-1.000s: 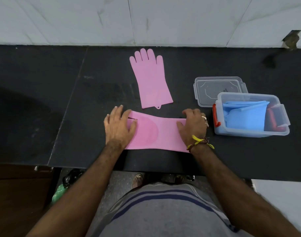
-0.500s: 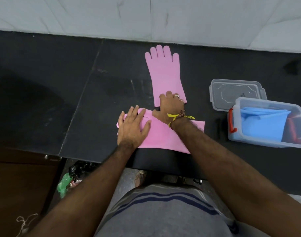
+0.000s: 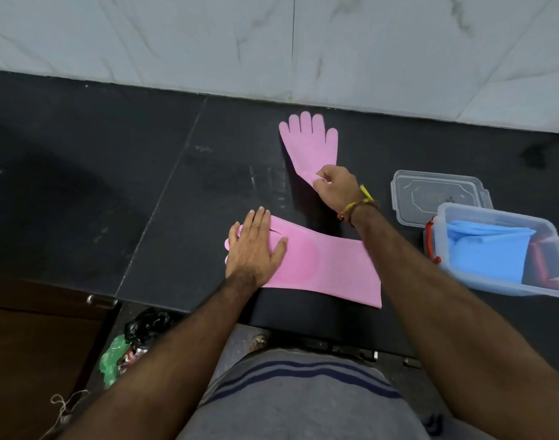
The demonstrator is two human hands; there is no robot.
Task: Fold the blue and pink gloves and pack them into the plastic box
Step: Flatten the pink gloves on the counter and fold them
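On the dark stone tabletop (image 3: pixel 81 185), near its front edge, a long pink rubber glove (image 3: pixel 322 265) lies flat and crosswise, its finger end to the left and its cuff to the right. The left hand (image 3: pixel 252 249) rests flat on that finger end with straight, spread fingers (image 3: pixel 259 220), most likely to pin the glove so it keeps its place while the other hand works. The right hand (image 3: pixel 335 188) reaches farther back and pinches the cuff end of a second pink rubber glove (image 3: pixel 310 144), whose finger end points toward the pale marbled wall (image 3: pixel 272 42); holding it by the cuff looks like a way to drag it toward the near glove so the pair can be stacked and folded together. At the right stands the clear plastic box with red clasps (image 3: pixel 545 287), already holding folded blue gloves (image 3: pixel 484 252), placed within easy reach. Its clear lid (image 3: pixel 437 192) lies just behind it, leaving the box open for packing.
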